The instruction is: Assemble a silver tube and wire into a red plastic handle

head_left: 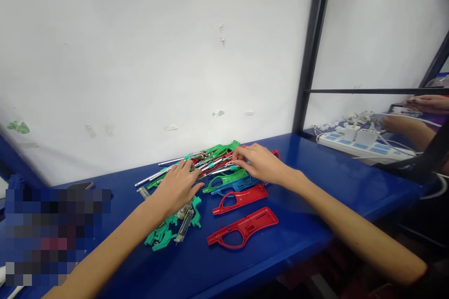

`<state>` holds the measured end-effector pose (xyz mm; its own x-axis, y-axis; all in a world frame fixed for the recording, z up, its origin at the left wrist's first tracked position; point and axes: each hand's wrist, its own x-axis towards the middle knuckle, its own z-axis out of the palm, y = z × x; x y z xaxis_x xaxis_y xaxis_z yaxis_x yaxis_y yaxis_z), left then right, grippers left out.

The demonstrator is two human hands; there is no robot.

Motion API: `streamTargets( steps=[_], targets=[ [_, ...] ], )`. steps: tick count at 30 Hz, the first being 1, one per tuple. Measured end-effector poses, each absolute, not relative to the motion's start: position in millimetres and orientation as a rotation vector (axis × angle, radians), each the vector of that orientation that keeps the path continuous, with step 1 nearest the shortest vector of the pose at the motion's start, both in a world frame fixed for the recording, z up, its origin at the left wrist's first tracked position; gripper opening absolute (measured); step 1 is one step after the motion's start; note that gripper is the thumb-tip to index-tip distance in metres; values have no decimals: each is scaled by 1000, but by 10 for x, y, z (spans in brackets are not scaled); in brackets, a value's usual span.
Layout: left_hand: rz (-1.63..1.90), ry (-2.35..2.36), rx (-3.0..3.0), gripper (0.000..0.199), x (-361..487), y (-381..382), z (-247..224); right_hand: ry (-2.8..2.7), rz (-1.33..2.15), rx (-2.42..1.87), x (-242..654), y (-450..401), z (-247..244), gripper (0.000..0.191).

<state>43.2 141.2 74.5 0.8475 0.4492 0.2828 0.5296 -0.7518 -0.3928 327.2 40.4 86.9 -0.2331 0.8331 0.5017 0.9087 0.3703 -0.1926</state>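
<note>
Two bare hands rest on a pile of plastic shells and metal rods on a blue bench.

The left hand [177, 187] lies palm down with fingers loosely spread, its grip flat on the metal rods [164, 172], holding nothing that shows. The right hand [257, 162] reaches in with fingertips drawn together on the rods and the green shell [224, 149] at the pile's far side; whether it pinches one I cannot tell. Two red shells [242, 228], glossy moulded plastic with trigger-shaped cut-outs, lie apart nearer the bench [315, 205] edge. Teal pieces [163, 238] sit partly hidden under the left wrist. A pixelated block covers the left corner.
</note>
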Motion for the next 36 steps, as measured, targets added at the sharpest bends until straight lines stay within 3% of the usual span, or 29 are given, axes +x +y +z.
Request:
streamTargets(
  steps=[6,10,13,17,28,36],
  targets=[
    [-215,-712,-2520,32,502,1420,850,-2053,-176,-1464,3310,376,888,17],
    [-354,-728,-2447,19,368,1188,1033,-1994,-146,-1401,3276,197,958,19],
    [-486,-701,-2403,23,217,866,1049,-1941,-139,-1359,3141,-49,946,21],
    [-639,-651,-2384,41,29,407,885,-1827,-47,-1241,2877,-394,767,18],
    [-967,-529,-2435,34,-33,99,384,-1796,49,-1114,2575,-664,309,6],
    [-1029,-501,-2467,29,-56,154,290,-1861,-128,-1134,2597,-613,298,13]
  ],
)
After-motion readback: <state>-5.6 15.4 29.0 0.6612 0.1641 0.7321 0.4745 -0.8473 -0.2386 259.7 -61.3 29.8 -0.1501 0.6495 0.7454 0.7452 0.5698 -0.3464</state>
